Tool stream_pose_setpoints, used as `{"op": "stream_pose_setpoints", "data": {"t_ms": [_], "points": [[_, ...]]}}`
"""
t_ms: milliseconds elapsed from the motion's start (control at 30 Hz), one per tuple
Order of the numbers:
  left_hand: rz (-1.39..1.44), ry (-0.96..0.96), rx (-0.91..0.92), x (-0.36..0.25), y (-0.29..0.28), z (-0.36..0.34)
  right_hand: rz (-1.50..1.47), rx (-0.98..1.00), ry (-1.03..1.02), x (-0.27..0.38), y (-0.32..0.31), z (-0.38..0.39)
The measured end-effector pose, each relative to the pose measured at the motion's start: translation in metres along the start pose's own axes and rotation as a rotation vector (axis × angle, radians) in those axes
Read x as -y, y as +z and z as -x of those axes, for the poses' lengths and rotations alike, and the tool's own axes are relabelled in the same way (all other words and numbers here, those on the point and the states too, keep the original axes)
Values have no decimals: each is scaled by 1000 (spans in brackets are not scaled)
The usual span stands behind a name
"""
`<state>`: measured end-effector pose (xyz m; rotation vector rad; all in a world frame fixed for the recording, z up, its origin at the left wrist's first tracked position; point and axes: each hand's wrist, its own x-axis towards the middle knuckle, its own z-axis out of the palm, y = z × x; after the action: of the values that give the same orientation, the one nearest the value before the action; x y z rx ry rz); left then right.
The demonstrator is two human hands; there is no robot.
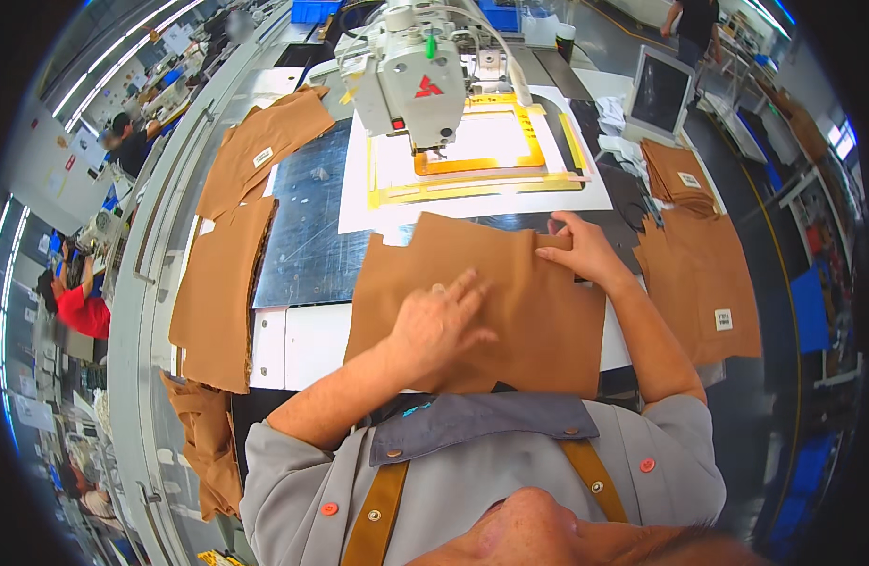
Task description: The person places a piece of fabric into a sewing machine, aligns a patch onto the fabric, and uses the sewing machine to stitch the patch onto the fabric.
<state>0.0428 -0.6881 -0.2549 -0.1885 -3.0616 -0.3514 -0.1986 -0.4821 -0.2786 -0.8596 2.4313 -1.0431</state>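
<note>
Under the sewing head (411,80): needle area (436,153) indistinct.
Left hand (439,321): splayed, empty, over brown fabric panel (519,330).
Right hand (584,250): half-curled at its edge; grip? Can't tell.
Flanks: fabric stacks (217,292).

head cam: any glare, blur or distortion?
Head view: white sheet washed out near the sewing machine head; left hand looks slightly soft, possibly motion; grey machine frame bows toward the fisheye rim; brown fabric panel not blown out.
</note>
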Motion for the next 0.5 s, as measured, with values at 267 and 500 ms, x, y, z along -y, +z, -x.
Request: {"op": "stream_pose_setpoints", "data": {"t_ms": [267,500], "points": [[-170,-185,-448,136,44,-55,98,-36,-281,18,9,14],[847,-395,-379,180,29,-38,-139,-198,-228,13,-12,-14]]}}
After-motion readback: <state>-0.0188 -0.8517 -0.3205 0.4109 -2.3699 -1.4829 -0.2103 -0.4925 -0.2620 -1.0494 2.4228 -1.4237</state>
